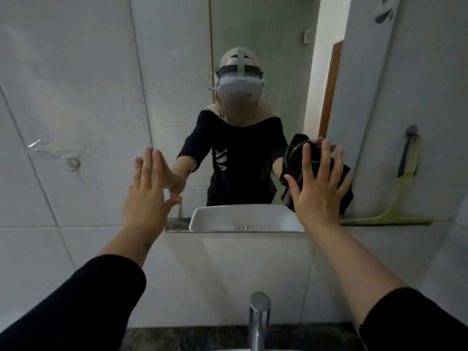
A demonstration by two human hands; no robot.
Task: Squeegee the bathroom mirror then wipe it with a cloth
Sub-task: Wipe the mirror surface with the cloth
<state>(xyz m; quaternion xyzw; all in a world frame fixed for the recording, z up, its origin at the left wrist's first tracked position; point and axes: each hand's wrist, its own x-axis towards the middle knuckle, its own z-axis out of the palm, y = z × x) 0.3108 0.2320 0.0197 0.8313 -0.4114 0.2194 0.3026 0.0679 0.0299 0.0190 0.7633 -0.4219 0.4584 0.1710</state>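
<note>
The mirror (253, 31) hangs on the tiled wall ahead, above the tap. My right hand (314, 188) lies flat with fingers spread, pressing a black cloth (345, 188) against the mirror's lower right corner. Against the mirror's lower left edge rests my left hand (147, 193), fingers straight and apart, holding nothing. A green squeegee (405, 188) with a dark handle hangs on the wall to the right of the mirror, its blade at the bottom. The mirror reflects a person in a black top with both arms stretched forward.
A chrome tap (258, 317) stands below, at the dark stone counter (177, 338). A small hook (74, 163) with torn tape sticks to the left wall tile. The mirror reflects a white basin and a doorway.
</note>
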